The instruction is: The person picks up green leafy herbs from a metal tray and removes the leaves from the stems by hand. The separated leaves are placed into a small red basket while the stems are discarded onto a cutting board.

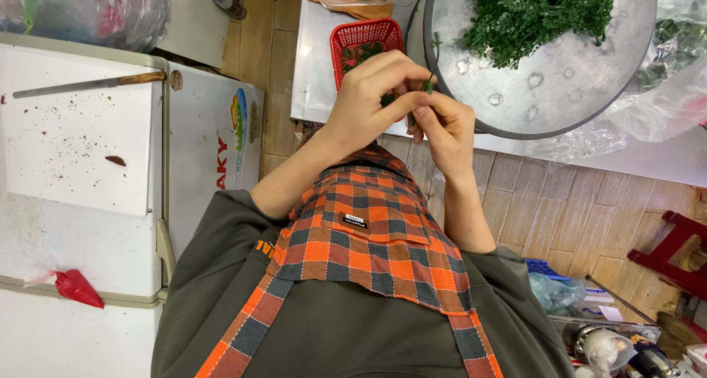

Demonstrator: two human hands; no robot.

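Above my orange-and-grey checked apron (368, 231), my hands meet in front of my chest. My left hand (364, 102) pinches a small green herb sprig (427, 85) with its fingers curled. My right hand (445, 128) grips the same sprig from the other side, touching the left. Just beyond the hands stands a red plastic basket (346, 39) with a few green leaves in it. A large round metal tray (567, 91) to the right of the basket carries a heap of green herbs (537, 10).
On the left, a white cutting board (74, 150) lies on a white chest (206, 150), with a wooden-handled knife (88, 85) along its far edge. A red bag scrap (77, 288) lies near it. A red stool (674, 253), plastic bags (663, 91) and clutter (611, 341) sit at the right.
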